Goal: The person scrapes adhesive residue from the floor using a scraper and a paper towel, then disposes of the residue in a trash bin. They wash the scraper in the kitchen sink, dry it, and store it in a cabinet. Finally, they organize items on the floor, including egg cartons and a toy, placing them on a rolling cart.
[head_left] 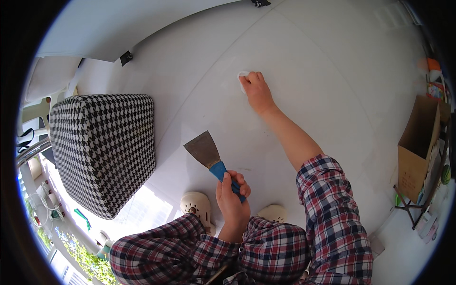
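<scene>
My left hand [232,197] is wrapped round the blue handle of a putty knife [203,148]. Its wide metal blade points up and to the left, above the floor. Farther out, my right arm reaches over the pale tiles, and my right hand [258,92] presses a white wad [242,75], like a tissue or cloth, against the floor. Most of the wad is hidden under my fingers. A faint smudge [244,169] shows on the floor between my hands and my feet.
A houndstooth-covered stool [104,147] stands close on the left. At the right are an open cardboard box [415,166] and a dark metal stand [408,207]. A large white panel [109,28] rises at the upper left. My cream clogs [195,205] rest on the floor below.
</scene>
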The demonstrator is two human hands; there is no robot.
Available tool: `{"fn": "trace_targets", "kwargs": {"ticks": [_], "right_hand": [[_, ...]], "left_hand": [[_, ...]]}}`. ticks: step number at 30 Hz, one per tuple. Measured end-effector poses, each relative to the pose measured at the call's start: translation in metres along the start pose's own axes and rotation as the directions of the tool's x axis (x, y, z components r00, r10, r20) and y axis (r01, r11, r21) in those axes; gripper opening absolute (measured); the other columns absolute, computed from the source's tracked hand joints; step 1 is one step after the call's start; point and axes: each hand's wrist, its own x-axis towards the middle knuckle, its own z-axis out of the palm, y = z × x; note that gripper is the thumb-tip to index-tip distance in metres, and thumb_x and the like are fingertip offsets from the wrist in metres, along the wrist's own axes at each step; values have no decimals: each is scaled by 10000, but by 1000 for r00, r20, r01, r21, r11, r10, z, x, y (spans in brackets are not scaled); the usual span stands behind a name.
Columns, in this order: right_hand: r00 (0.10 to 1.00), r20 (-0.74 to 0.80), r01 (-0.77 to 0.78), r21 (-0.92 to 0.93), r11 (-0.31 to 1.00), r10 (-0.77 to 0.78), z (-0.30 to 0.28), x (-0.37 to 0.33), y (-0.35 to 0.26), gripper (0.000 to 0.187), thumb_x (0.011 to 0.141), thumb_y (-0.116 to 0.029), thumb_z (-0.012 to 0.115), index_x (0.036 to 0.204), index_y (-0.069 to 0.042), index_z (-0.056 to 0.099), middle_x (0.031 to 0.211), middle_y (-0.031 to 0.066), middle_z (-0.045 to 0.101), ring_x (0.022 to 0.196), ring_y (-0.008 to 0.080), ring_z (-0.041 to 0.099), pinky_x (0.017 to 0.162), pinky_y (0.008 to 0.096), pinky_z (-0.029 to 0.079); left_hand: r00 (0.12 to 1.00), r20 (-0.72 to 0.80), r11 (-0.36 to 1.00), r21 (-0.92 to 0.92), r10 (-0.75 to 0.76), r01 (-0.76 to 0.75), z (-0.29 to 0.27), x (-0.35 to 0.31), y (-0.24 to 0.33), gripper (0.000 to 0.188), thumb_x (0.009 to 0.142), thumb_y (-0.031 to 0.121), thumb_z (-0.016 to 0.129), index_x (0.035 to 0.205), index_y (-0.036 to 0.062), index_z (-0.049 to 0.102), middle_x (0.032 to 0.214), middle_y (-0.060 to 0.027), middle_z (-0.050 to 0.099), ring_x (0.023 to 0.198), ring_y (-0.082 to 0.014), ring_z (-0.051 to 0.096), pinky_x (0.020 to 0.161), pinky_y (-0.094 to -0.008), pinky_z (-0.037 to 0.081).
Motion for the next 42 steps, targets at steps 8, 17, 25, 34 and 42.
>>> {"fn": "trace_targets", "kwargs": {"ticks": [8, 17, 25, 34, 42], "right_hand": [[972, -119, -216, -121, 969, 202, -66, -10, 61, 222, 885, -189, 518, 764, -6, 481, 842, 176, 501, 768, 347, 492, 681, 420, 431], [948, 249, -242, 155, 958, 199, -78, -109, 22, 187, 864, -184, 558, 793, -14, 525, 806, 148, 503, 746, 304, 502, 697, 375, 435], [942, 174, -305, 91, 948, 286, -61, -155, -34, 168, 865, -149, 544, 791, 0, 525, 785, 165, 502, 773, 319, 486, 707, 401, 422], [701, -235, -676, 80, 732, 673, -124, -124, 46, 233, 878, -160, 538, 728, 3, 465, 727, 137, 458, 689, 299, 448, 638, 386, 394], [944, 330, -122, 274, 954, 26, -57, -192, -85, 138, 846, -135, 554, 766, -31, 513, 755, 114, 493, 727, 277, 508, 603, 371, 437]], "left_hand": [[1000, -6, 1000, -4, -6, 6, -5, 2, -10, 204, 956, 233, 390, 909, 52, 471, 732, -44, 488, 539, -98, 380, 501, -246, 311], [999, 21, 999, -5, 35, -35, -7, 3, -10, 197, 955, 224, 388, 899, 54, 470, 734, -41, 480, 549, -101, 379, 504, -245, 309], [998, 40, 999, -4, 40, -40, -7, 1, -15, 204, 958, 222, 382, 903, 51, 479, 749, -39, 479, 559, -98, 376, 520, -246, 314], [998, 15, 998, -35, 61, -60, -4, 8, -23, 194, 952, 219, 394, 904, 48, 472, 749, -44, 480, 560, -102, 385, 515, -247, 312], [999, -16, 996, -77, 39, -40, -17, 3, -16, 186, 945, 221, 409, 905, 48, 464, 736, -54, 485, 543, -113, 397, 497, -251, 310]]}}
